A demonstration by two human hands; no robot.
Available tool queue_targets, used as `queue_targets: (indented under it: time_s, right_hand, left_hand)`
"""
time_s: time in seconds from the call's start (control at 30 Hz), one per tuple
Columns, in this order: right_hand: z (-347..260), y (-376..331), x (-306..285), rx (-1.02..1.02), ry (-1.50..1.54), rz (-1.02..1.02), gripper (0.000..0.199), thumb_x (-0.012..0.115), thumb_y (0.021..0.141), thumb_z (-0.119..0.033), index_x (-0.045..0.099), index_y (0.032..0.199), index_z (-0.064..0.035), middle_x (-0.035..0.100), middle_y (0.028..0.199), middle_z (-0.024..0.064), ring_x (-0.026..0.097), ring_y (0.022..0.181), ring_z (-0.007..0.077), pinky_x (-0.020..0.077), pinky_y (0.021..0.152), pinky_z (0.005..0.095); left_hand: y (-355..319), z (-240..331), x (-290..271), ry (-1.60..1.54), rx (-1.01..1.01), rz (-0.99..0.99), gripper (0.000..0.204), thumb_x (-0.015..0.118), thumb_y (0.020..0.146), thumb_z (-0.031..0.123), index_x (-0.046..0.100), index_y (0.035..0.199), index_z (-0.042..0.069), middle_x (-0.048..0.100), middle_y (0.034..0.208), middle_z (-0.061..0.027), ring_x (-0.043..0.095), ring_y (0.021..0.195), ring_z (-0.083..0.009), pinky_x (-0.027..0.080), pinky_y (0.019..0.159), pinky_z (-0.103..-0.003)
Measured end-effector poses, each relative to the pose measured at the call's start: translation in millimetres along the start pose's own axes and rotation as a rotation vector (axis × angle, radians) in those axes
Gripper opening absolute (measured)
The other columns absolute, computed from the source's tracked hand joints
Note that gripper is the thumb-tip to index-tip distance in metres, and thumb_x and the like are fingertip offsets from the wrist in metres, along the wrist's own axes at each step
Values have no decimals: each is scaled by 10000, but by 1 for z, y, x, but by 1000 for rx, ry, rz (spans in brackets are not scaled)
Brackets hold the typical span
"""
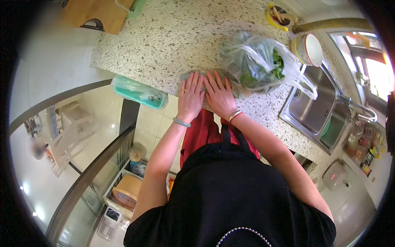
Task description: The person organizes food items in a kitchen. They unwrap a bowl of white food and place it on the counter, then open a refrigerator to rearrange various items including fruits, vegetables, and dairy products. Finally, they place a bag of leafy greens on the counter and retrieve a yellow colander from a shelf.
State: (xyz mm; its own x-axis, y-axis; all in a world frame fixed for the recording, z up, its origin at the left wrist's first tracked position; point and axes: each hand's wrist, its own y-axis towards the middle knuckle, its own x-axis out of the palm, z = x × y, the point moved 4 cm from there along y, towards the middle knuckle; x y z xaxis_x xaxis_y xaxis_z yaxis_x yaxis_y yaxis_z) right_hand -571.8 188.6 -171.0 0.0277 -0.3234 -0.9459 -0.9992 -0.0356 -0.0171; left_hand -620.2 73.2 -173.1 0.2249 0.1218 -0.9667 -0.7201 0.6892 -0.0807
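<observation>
My left hand [191,98] and my right hand [220,95] lie side by side, palms down with fingers stretched out, at the near edge of the speckled countertop [164,45]. Beneath them is a flat, crumpled greyish-green piece [234,83], mostly covered; whether it is cloth or plastic I cannot tell. Just right of my right hand sits a clear plastic bag [251,57] with leafy greens [278,64] inside, its handles trailing toward the sink.
A steel double sink [312,103] with a tap [366,113] is at the right. Behind it stand stacked bowls [313,50] and a yellow dish [271,20]. A wooden board [107,14] lies far left. A green bin lined with plastic [142,96] hangs at the counter's left front edge.
</observation>
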Motion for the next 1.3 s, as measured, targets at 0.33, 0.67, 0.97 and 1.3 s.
queue_targets:
  time_s: [0.33,0.67,0.97,1.3]
  right_hand:
    - [-62,138,22,-198,-7,42,597,521,917,-291,349,1456,-100,280,1536,93,197,1435,300,153,1136,547]
    - [-95,204,38,-265,-22,60,571,464,930,-292,353,1453,-92,276,1538,87,183,1441,290,122,1145,547]
    - [-90,208,36,-294,15,47,503,412,972,-246,352,1456,-122,273,1545,40,202,1439,258,134,1151,517]
    - [-30,73,18,-264,16,66,526,480,924,-224,390,1433,-132,355,1505,28,262,1414,230,165,1143,504]
  left_hand:
    - [28,-132,-35,46,-167,131,567,491,950,249,325,1464,77,262,1550,-99,214,1442,-248,150,1163,-464]
    - [44,-192,-45,16,-276,207,535,382,1000,261,264,1489,76,206,1569,-108,156,1459,-258,95,1169,-473]
    - [47,-192,-31,48,-346,306,532,385,992,276,294,1479,83,198,1569,-121,169,1454,-274,119,1162,-502]
    - [-1,-56,0,-2,-337,212,568,451,966,241,284,1480,63,173,1564,-172,140,1457,-314,107,1162,-508]
